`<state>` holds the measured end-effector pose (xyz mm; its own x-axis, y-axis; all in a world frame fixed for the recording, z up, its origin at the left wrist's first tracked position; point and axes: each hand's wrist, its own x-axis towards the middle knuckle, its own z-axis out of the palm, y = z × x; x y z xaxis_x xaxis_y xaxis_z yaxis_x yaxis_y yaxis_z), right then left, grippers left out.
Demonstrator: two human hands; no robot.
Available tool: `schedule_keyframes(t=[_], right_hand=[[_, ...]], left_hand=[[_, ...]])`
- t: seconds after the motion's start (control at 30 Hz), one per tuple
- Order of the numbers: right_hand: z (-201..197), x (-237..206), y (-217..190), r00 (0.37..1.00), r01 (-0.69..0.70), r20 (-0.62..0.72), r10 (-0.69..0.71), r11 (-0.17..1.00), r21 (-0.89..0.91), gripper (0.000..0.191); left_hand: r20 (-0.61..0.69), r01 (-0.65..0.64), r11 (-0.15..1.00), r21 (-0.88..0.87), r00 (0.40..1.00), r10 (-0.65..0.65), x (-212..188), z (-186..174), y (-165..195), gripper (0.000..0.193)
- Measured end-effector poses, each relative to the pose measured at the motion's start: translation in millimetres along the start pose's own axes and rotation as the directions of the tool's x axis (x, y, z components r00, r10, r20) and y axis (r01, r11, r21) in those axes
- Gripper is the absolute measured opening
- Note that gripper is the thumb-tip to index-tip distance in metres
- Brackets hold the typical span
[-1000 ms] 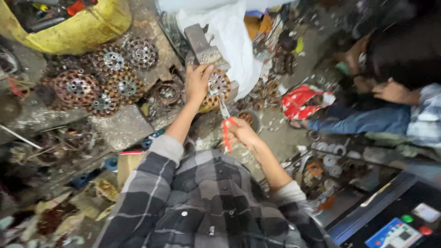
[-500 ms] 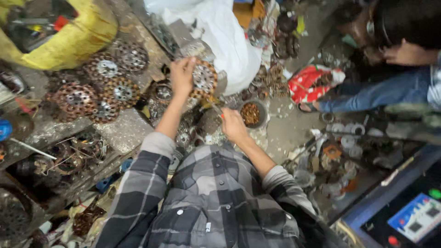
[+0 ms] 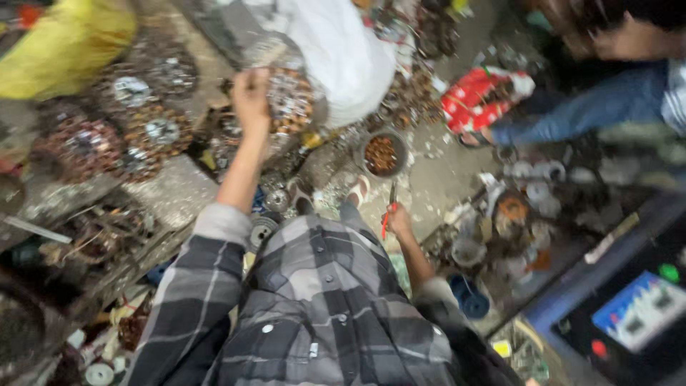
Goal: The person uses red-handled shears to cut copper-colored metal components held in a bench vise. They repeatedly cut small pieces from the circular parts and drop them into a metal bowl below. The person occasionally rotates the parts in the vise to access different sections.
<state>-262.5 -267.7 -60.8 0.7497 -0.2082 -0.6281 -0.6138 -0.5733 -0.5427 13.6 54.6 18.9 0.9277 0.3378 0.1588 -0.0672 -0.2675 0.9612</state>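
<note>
Left hand (image 3: 251,96): raised forward, grip closed on the edge of a round wound coil (image 3: 287,100), copper-coloured windings around a metal core.
Right hand (image 3: 399,220): lowered beside the knee, grip wrapped around red-handled pliers (image 3: 389,207), tip pointing away from the body.
Coil position: held up against a white sack (image 3: 343,53), above the cluttered floor (image 3: 429,171).
Handling estimate: coil likely heavy and rigid; windings probably snag and have sharp wire ends. Best hold appears to be the outer rim, fingers clear of loose strands.
Pliers: stiff, light; hold by the coated handles.
Nearby: similar coils (image 3: 153,129) piled on the surface at left; a small bowl (image 3: 382,154) of brown scraps on the floor; a second person's leg in blue trousers (image 3: 572,107) at upper right.
Image clarity: motion blur; fine detail cannot be determined.
</note>
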Motion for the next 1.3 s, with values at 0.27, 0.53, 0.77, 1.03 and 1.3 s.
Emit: schedule_keyframes(t=[0.27, 0.53, 0.77, 1.03, 1.3], right_hand=[[-15, -29, -176, 0.839, 0.515, -0.073, -0.54, 0.829, -0.218, 0.026], [-17, -27, -258, 0.817, 0.485, 0.0, -0.577, 0.687, -0.541, 0.027], [-25, -35, -255, 0.894, 0.41, 0.027, -0.448, 0.79, -0.457, 0.031], [-46, -52, -236, 0.874, 0.406, 0.029, -0.485, 0.696, -0.592, 0.026], [-10, -28, -232, 0.86, 0.446, 0.045, -0.508, 0.707, -0.549, 0.024]], left_hand=[[0.124, 0.051, 0.976, 0.213, 0.989, -0.079, 3, 4, 6, 0.037], [0.014, 0.192, 0.942, 0.276, 0.979, -0.204, -12, 21, 19, 0.036], [-0.037, 0.255, 0.943, 0.214, 0.967, -0.253, -20, 22, 28, 0.036], [-0.043, 0.244, 0.95, 0.196, 0.97, -0.241, -22, 18, 38, 0.038], [-0.068, 0.2, 0.93, 0.309, 0.98, -0.188, -18, 11, 32, 0.03]])
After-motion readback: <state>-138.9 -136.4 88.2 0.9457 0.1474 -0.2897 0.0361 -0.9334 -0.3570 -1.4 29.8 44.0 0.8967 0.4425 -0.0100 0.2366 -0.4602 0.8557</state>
